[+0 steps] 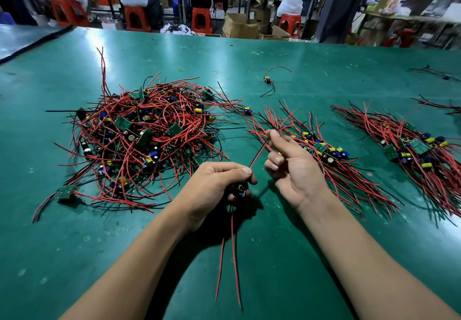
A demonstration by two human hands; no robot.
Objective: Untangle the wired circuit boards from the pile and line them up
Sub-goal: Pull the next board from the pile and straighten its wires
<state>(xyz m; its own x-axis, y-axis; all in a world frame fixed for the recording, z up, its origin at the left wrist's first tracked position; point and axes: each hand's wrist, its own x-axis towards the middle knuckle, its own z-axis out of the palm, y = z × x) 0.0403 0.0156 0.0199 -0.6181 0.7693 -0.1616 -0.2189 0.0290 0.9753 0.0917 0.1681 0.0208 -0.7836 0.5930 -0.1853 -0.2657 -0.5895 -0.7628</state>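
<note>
Red leads [234, 257] dangling nearest, left hand [219, 185] gripping board [240, 188], right hand [291, 167] pinching its upper wire [259, 152] — hard pulling risking torn solder joint, or snagging neighbouring row [320, 147].

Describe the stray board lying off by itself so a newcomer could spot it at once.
On the green table, find the big tangled pile on the left and the nearest lined-up row to its right. Beyond the gap between them, toward the far edge, lies the stray board. Unlike all the others, it lies alone, its wires touching no other board.
</note>
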